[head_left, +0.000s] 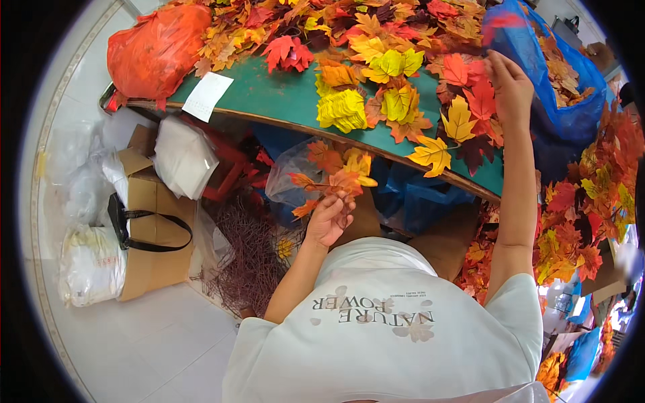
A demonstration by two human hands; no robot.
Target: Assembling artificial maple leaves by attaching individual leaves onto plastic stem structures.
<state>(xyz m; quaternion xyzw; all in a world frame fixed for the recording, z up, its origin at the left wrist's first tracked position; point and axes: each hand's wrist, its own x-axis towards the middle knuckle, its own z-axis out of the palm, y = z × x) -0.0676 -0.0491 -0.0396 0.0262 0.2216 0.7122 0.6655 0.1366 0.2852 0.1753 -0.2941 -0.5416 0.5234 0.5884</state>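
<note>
My left hand is closed around the stem of a sprig of artificial maple leaves, orange with some yellow, held in front of the table edge. My right hand is raised over the table's right end, fingers pinched. What they grip, if anything, is unclear; a blurred red patch shows just above them. Beside that hand lie red leaves and yellow leaves. A neat stack of yellow leaves sits near the front edge, next to loose yellow-green leaves.
The green table carries a heap of autumn leaves, a white paper and a red bag. A blue bag of leaves stands at right. Below left are a cardboard box and dark stems. More leaves crowd the right.
</note>
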